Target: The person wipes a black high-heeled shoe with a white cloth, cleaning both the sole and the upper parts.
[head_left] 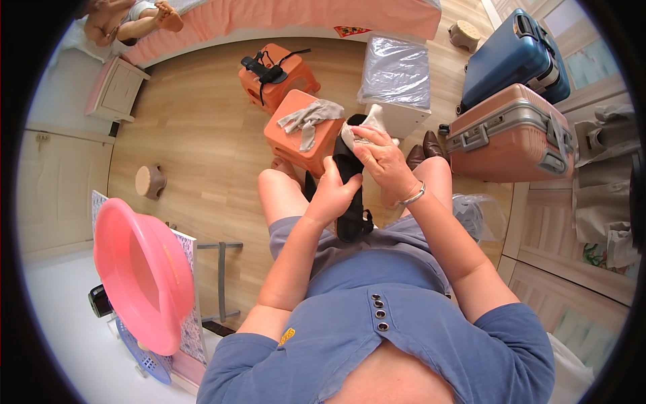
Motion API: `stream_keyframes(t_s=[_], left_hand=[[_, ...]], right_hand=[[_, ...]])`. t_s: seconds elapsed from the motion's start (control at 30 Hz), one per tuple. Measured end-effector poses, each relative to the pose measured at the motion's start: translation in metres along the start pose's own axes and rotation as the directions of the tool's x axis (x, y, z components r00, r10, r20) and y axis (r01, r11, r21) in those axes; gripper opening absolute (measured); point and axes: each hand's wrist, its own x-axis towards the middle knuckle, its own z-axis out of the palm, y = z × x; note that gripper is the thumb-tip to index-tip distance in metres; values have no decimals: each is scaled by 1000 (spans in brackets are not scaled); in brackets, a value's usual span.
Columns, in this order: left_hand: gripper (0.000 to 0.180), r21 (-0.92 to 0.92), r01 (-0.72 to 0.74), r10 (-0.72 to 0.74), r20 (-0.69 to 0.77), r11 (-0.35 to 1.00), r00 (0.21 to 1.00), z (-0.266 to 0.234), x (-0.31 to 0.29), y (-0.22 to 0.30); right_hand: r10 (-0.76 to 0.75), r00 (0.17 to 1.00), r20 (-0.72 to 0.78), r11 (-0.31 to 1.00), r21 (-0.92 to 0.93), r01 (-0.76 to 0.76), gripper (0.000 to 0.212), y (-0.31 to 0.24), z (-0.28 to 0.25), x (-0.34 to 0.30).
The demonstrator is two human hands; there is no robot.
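Observation:
A black sandal lies lengthwise over my lap, its buckled strap end toward my body. My left hand is closed around its middle, thumb across it. At the far end, my right hand presses a whitish cloth against the sandal, its fingers bunched on the fabric. Part of the sandal's far end is hidden under the cloth and fingers. Just beyond, a grey rag is draped on an orange stool. Another black sandal with loose straps rests on a second orange stool.
A pink basin stands on a table at left. Pink and blue suitcases stand at right, beside brown shoes. A plastic-covered white cabinet is ahead. A person's bare foot shows on the bed.

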Motion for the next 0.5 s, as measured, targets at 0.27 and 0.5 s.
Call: stream_keyframes(t_s=[0.27, 0.5], left_hand=[[35, -253, 272, -264, 68, 928, 962, -7, -2, 11], [25, -161, 204, -176, 172, 966, 969, -2, -2, 17]], right_hand=[[-46, 998, 49, 982, -180, 54, 11, 5, -4, -11], [-213, 969, 122, 948, -212, 235, 13, -21, 6, 2]])
